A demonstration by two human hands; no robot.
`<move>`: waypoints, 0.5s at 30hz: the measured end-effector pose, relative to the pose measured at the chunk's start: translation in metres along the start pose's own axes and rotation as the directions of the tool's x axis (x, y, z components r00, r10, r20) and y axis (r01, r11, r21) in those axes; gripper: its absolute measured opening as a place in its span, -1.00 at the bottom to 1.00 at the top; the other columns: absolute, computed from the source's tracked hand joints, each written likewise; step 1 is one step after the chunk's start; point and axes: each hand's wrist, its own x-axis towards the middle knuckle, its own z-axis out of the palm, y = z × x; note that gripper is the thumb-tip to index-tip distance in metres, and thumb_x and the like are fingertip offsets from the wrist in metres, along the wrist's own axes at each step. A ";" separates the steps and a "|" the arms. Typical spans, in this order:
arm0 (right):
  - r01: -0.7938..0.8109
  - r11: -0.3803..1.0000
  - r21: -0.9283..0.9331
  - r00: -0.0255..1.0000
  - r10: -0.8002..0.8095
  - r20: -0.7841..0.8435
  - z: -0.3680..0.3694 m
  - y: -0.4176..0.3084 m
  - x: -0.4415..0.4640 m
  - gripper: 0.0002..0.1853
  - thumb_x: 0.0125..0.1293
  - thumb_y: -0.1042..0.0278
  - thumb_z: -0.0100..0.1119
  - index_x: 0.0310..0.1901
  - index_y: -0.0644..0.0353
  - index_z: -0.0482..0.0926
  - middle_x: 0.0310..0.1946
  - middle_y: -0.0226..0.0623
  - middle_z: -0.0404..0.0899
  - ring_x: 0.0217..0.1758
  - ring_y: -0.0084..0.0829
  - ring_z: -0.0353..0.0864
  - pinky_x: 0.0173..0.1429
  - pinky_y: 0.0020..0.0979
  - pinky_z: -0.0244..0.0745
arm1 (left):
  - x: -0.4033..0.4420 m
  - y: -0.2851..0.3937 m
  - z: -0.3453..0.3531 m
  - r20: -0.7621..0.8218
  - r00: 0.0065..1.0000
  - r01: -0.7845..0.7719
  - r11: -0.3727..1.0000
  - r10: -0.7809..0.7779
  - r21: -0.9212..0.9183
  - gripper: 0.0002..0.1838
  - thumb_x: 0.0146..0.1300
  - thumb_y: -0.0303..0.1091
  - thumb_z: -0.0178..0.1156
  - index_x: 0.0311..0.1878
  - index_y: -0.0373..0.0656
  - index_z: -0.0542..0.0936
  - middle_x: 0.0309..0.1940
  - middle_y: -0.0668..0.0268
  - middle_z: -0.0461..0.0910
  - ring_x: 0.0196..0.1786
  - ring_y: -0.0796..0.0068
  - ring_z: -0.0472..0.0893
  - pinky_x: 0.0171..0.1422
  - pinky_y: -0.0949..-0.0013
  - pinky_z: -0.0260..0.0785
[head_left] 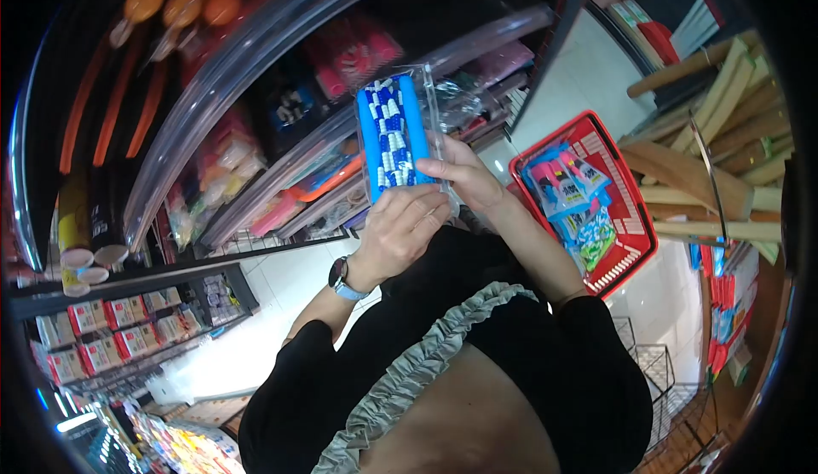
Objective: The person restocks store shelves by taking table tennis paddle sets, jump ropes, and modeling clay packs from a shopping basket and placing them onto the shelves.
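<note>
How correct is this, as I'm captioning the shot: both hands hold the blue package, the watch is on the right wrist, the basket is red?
Wrong wrist: the head view shows the watch on that of the left hand, not the right hand. Both hold the blue package, and the basket is red.

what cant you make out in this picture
All in the head view:
- Right hand: most fingers, hidden behind the blue packet.
- Packet's back: faces away.
- Red basket: much of its bottom, covered by packages.
- Packages' small print: too small, blurred.
- Orange balls: cluster cut off by top edge.
</note>
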 end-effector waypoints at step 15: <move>0.273 0.962 0.000 0.658 -0.186 -0.730 -0.186 0.000 -0.200 -0.59 0.22 0.46 0.13 0.13 0.29 0.42 -0.08 -0.31 0.55 -0.04 -0.51 0.54 0.09 -0.45 0.43 | 0.094 0.056 0.207 0.486 0.842 -0.068 0.940 0.234 -0.335 -0.35 0.02 -0.51 0.27 0.26 -0.11 0.39 0.22 0.07 0.36 0.27 0.02 0.36 0.31 0.09 0.22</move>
